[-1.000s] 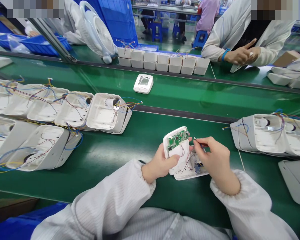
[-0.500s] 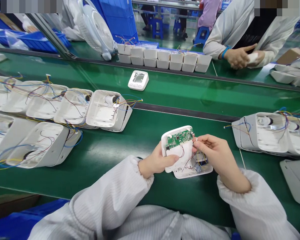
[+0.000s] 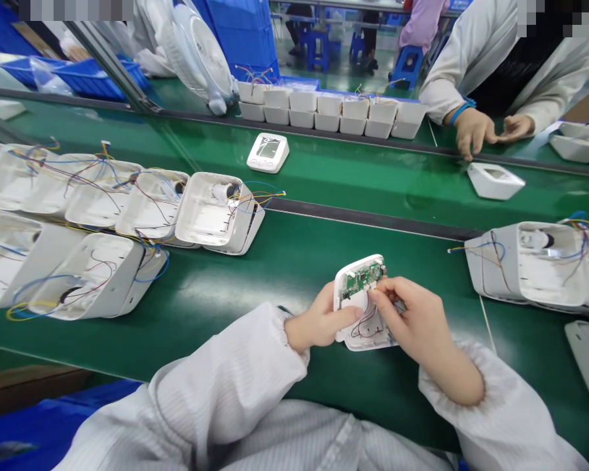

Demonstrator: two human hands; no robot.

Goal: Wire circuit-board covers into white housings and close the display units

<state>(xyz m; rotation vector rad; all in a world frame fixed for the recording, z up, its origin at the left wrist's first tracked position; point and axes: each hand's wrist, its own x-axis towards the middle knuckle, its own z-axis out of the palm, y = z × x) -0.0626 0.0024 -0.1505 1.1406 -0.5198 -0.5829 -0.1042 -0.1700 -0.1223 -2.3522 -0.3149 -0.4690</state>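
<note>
My left hand (image 3: 330,318) grips a white plastic housing (image 3: 339,297) by its left side, thumb across the inner face. A green circuit board (image 3: 357,280) is set in the upper part of that housing, tilted toward me. Below it a second white shell (image 3: 368,341) lies close, with thin dark and red wires (image 3: 366,325) running between the two. The fingertips of my right hand (image 3: 406,313) are pinched at the board's lower right edge, by a small pale wire connector (image 3: 372,286). The fingers partly cover the connector, and the right hand hides part of the lower shell.
White open housings with loose wires stand in rows at left (image 3: 211,209) and right (image 3: 544,261). On the green belt lie a finished-looking white monitor (image 3: 268,153) and another white unit (image 3: 495,180) near a co-worker's hands (image 3: 476,131). Stacked shells (image 3: 328,111) line the far side.
My right hand has moved its pinch inward from the board's right end to its lower edge. Across the belt, the co-worker has let go of a white unit, which now lies on the belt.
</note>
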